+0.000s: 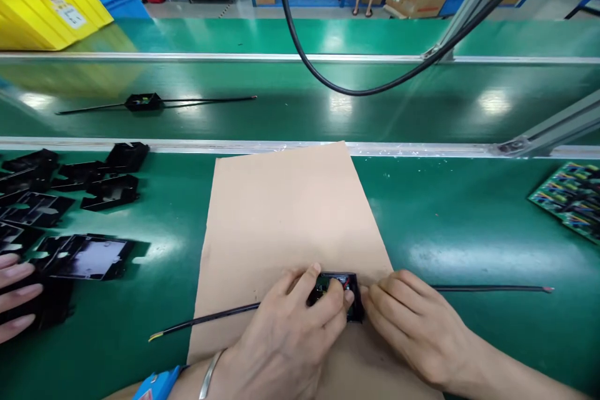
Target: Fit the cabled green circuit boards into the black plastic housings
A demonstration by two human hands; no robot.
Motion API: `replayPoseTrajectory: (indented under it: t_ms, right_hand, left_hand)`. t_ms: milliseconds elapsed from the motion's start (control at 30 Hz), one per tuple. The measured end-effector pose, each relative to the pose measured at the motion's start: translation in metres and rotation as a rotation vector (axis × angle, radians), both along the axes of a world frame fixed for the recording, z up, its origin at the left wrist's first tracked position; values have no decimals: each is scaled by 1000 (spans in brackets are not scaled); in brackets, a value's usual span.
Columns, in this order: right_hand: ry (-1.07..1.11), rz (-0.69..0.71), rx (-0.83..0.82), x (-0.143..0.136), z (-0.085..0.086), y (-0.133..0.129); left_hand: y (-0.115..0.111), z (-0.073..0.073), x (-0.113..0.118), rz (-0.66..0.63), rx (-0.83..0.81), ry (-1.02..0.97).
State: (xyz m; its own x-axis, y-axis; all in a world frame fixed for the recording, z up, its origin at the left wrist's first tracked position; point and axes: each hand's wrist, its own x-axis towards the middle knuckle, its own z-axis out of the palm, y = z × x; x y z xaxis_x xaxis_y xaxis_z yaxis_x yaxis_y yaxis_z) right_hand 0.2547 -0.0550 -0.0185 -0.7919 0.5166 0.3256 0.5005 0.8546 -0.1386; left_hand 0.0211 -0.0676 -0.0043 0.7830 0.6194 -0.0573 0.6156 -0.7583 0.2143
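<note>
A small open black plastic box (359, 307) lies on a sheet of brown cardboard (281, 212), with part of a circuit board and a red wire showing inside. My left hand (300, 319) is closed over the box, its fingers gripping the side and pressing down inside. At the box's right end, my right hand (412, 325) pinches the black cable (492, 289), which runs out to the right beyond it. Another black cable (210, 317) comes out from under my left hand and ends in bare yellow-tipped wires. My fingers hide much of the box's interior.
Several black plastic housings (110, 192) lie on the green bench at left, beside another person's hand (19, 297). Green circuit boards (572, 200) sit at far right. Behind the metal rail lies a cabled box (143, 101). A thick black cable (356, 92) hangs overhead near a yellow bin (37, 6).
</note>
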Motion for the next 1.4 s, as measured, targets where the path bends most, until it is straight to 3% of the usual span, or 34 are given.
replayPoseTrajectory:
  t_ms: [133,300,500,667,767,900,1033,1133,1267,1400]
  right_hand:
    - [68,-4,28,-2,-9,-3]
    - [122,-109,-77,3,-17,-5]
    - [218,-235,-219,7,-12,-3]
    - [223,-213,-284,6,-16,-3]
    - [228,-204,-304,5,-19,-3]
    - [221,-205,-334,7,-14,-1]
    - [189,-185,-366,12,-6,2]
    - [190,-186,-372,13,-5,3]
    - [188,-191,-367,14,-7,3]
    - [135,-247,-380,21,-3,-2]
  left_hand:
    - [1,-1,-3,-5,18,-60]
    - [-1,-3,-6,19,71,-200]
    - [-4,-11,-1,8,160,-140]
    - [-7,-26,1,-34,321,-108]
    - [-7,-26,2,-64,334,-59]
    - [0,-3,-5,-33,169,-66]
    - [8,20,-21,182,2,-338]
    - [10,17,-24,235,-89,-410]
    - [8,9,-19,233,-224,-342]
    - [3,10,-26,341,-255,-256]
